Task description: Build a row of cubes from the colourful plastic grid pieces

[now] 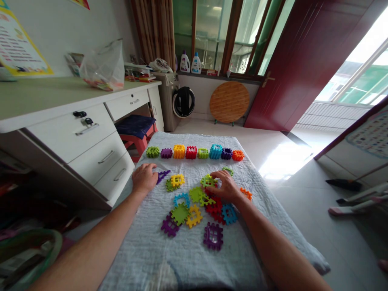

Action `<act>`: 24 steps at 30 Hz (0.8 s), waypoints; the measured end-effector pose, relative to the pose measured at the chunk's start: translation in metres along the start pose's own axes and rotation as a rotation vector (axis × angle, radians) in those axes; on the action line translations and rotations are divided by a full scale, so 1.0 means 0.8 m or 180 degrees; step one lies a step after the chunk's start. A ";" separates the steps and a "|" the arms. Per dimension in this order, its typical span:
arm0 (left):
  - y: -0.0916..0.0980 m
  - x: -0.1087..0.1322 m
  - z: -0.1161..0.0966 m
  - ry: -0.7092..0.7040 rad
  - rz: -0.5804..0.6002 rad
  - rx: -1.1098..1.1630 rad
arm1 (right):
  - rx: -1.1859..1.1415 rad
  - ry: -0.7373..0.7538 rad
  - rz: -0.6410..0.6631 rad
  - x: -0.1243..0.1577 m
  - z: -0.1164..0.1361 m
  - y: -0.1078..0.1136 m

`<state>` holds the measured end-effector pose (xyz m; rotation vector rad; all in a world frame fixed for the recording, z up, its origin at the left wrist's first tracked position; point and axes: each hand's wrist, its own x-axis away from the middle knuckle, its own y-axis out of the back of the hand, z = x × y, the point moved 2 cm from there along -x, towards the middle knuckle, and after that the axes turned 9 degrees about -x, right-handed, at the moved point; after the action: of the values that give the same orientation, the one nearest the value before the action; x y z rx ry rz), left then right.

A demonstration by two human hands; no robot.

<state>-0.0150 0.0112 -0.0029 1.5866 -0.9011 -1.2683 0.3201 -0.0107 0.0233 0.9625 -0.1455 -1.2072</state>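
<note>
My right hand (226,186) reaches over the loose pieces, thumb and fingertips at the edges of a light green plastic window piece (207,180). On the left side of the cloth rests my left hand (144,178), fingers apart, beside a purple triangular piece (163,176). Between the hands lie a yellow window piece (177,180), a blue frame piece (182,199) and a solid green square (180,213). Red pieces (214,208) lie partly under my right hand. A purple window piece (213,236) lies nearest to me.
Several assembled blocks, among them a red cube (191,152) and a blue one (216,151), form a row along the far side of the cloth-covered table (139,250). A white desk (91,97) stands left, with a red stool (136,129) beside it.
</note>
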 end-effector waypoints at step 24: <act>-0.003 0.002 0.003 -0.0121 0.0034 -0.0042 | 0.0242 0.0036 0.0181 0.001 -0.024 0.017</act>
<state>-0.0174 0.0102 -0.0055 1.5503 -0.9218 -1.2982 0.3411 0.0000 0.0205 1.0250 -0.2096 -1.1505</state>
